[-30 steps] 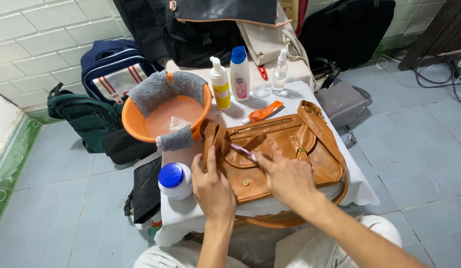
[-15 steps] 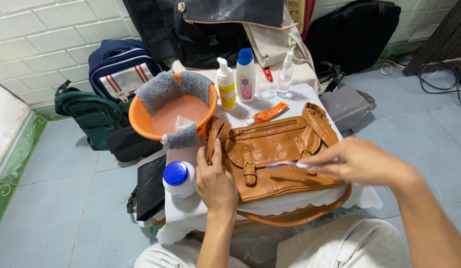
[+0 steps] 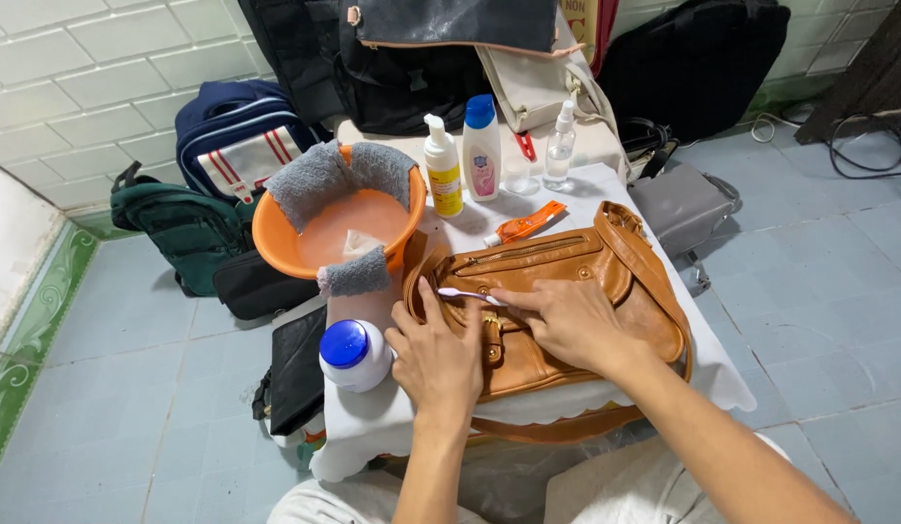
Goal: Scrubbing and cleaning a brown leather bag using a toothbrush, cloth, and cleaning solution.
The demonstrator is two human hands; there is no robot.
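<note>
Head view: right hand hides toothbrush handle; bag front half covered

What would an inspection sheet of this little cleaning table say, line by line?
Surface: small table under a white cloth, crowded.
Job's things: tan leather handbag lying flat; thin white toothbrush laid against its front.
Clutter: orange plastic basin with grey cloths on its rim, white jar with blue lid, yellow pump bottle, white bottle with blue cap, clear spray bottle, orange tube.
Grippers: left hand flat on the handbag; right hand pinching the toothbrush.
Cables: black cords on the floor, far right.
Surroundings: blue tiled floor, white tiled wall, backpacks and dark bags around.
</note>
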